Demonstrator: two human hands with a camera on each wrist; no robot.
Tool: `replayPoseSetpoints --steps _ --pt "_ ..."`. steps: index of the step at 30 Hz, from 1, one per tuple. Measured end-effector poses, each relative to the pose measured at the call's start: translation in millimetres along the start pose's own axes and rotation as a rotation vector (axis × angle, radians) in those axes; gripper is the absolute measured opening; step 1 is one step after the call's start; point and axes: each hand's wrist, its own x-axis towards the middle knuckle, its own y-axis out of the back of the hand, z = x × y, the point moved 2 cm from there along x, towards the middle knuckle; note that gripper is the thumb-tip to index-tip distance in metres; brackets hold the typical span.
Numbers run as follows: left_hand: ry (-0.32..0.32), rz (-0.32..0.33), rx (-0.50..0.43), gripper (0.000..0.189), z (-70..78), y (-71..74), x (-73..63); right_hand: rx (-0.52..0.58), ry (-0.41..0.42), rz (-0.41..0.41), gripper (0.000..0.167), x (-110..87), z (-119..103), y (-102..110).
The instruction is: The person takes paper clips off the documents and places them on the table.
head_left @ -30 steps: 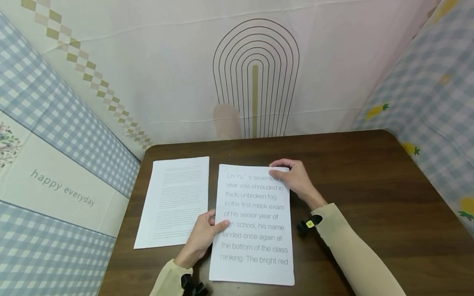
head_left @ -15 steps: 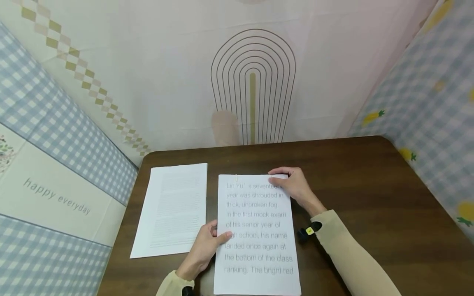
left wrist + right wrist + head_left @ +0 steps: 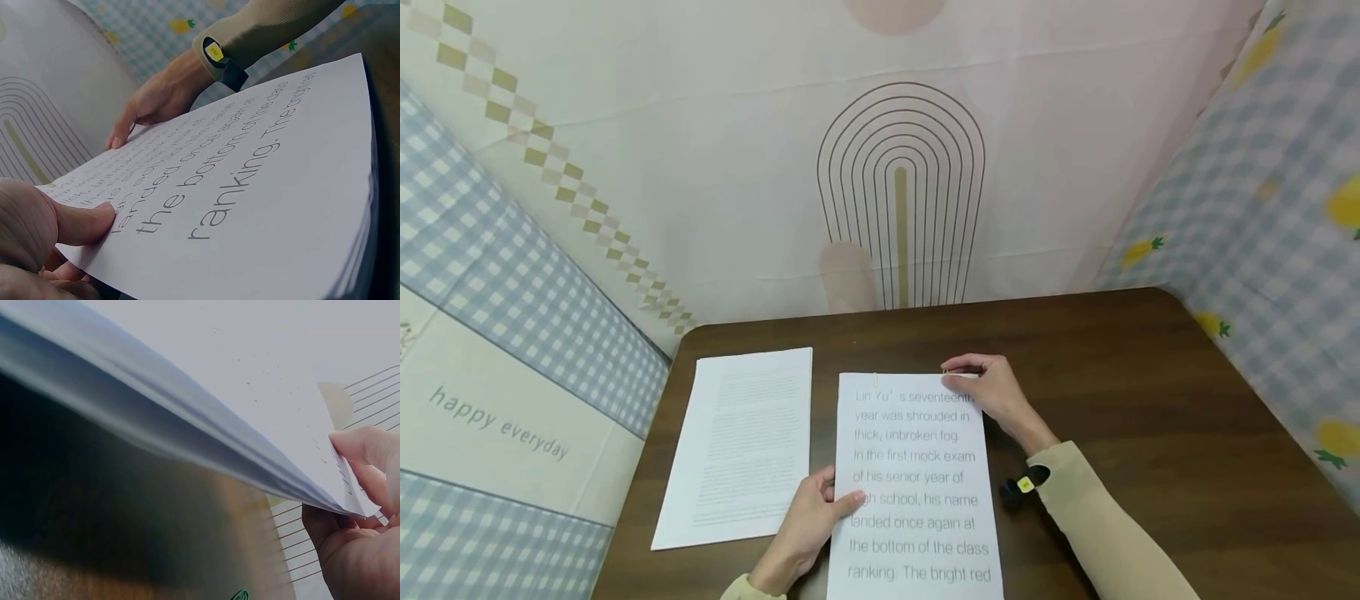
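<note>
A stack of white paper sheets (image 3: 917, 483) printed in large type, its top line reading "Lin Yu's seventeenth", is tilted up toward the camera. My left hand (image 3: 811, 518) grips its left edge, thumb (image 3: 94, 225) flat on the top sheet and fingers underneath. At the top edge near the right corner, my right hand (image 3: 996, 396) pinches a small gold paper clip (image 3: 945, 372) between thumb and fingers, right at the paper. Another gold paper clip (image 3: 875, 380) sits on the top edge farther left. In the right wrist view the sheets fan slightly apart along their side.
A second stack of sheets (image 3: 737, 442) in small print lies to the left on the dark wooden table (image 3: 1112, 375). Behind the table hangs a white patterned cloth (image 3: 745, 208), with blue checked cloth (image 3: 1240, 217) at the sides.
The head view has tilted up, so table, papers and hands sit lower in it. My right hand has eased slightly up off the printed line, and more of the gold clip shows.
</note>
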Motion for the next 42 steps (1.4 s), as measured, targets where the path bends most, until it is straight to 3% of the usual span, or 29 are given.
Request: replayPoseSetpoints --steps 14,25,34,42 --pt "-0.003 -0.005 -0.006 0.045 -5.6 -3.7 0.2 -0.03 -0.007 0.049 0.028 -0.4 2.5 9.8" --pt "-0.001 0.0 0.001 0.045 -4.7 -0.9 2.9 -0.016 0.04 0.086 0.034 2.7 3.2 29.0" --pt "0.002 0.015 0.018 0.047 -4.8 3.6 2.4 0.102 0.001 0.084 0.037 -2.7 19.6 53.7" --pt "0.008 0.031 0.023 0.046 -5.0 7.2 1.9 0.088 -0.033 0.093 0.036 -13.8 40.8 77.0"
